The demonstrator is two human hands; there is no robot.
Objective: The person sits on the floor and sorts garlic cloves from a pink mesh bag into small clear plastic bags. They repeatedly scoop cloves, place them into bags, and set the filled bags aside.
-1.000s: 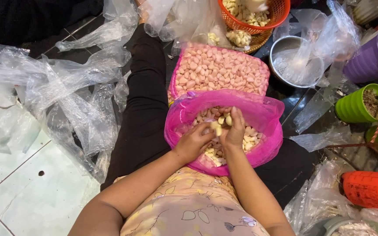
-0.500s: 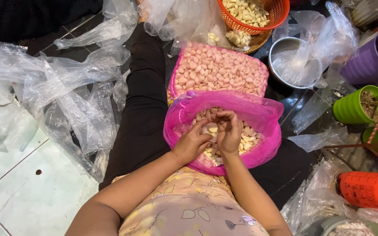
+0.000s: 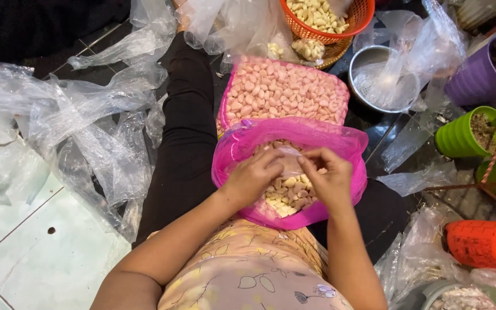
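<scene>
A pink mesh bag (image 3: 242,146) lies open on my lap, partly filled with pale peeled garlic cloves (image 3: 285,198). Both hands are inside its mouth. My left hand (image 3: 254,175) and my right hand (image 3: 328,175) meet above the cloves, fingertips pinching a small thin clear plastic bag (image 3: 290,161) between them. Just beyond, a second pink mesh bag (image 3: 285,92) lies flat, packed with pinkish cloves.
Crumpled clear plastic bags (image 3: 87,126) cover the floor on the left. An orange basket of cloves (image 3: 328,14) and a metal bowl (image 3: 383,77) stand at the back. Purple (image 3: 480,72) and green pots (image 3: 469,135) and an orange container (image 3: 486,244) stand on the right.
My hands have lifted from digging in the cloves and come together, fingertips now pinching a small clear plastic bag above them.
</scene>
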